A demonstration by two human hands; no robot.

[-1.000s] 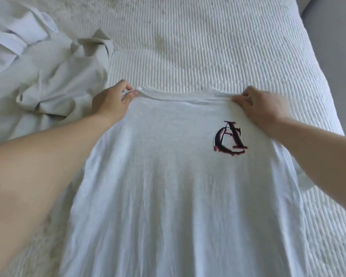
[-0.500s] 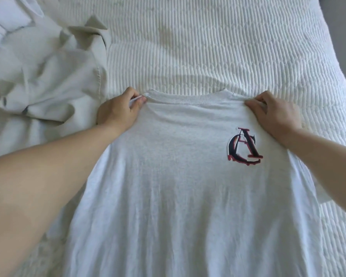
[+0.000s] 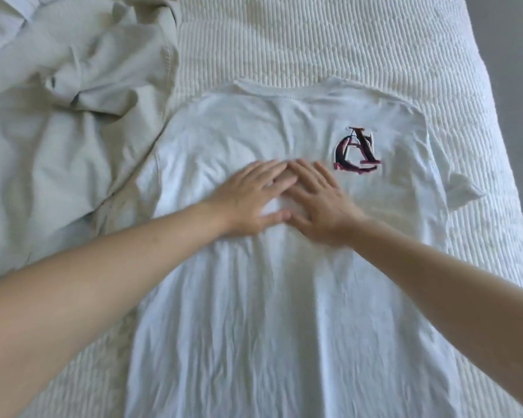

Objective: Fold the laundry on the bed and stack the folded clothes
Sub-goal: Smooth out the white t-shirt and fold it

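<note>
White t-shirt (image 3: 284, 297) lies spread flat, front up, on the ribbed bed (image 3: 329, 34) cover, collar away from the person, a dark red-edged logo (image 3: 357, 150) on its chest. Left hand (image 3: 248, 203) and right hand (image 3: 317, 206) press flat on the chest, fingers straight, fingertips seemingly overlapping, though blurred. Pale crumpled clothes (image 3: 73, 101) lie heaped beside the shirt's left shoulder

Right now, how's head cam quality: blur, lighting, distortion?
Head view: soft, even daylight with no glare; faint shadows under the hands, left and right, flat on the shirt. Fingertips and the logo are slightly smeared by motion blur. Wide-angle bowing shows at the bed edge and in the stretched forearms. The beige garment at left is soft but readable.
</note>
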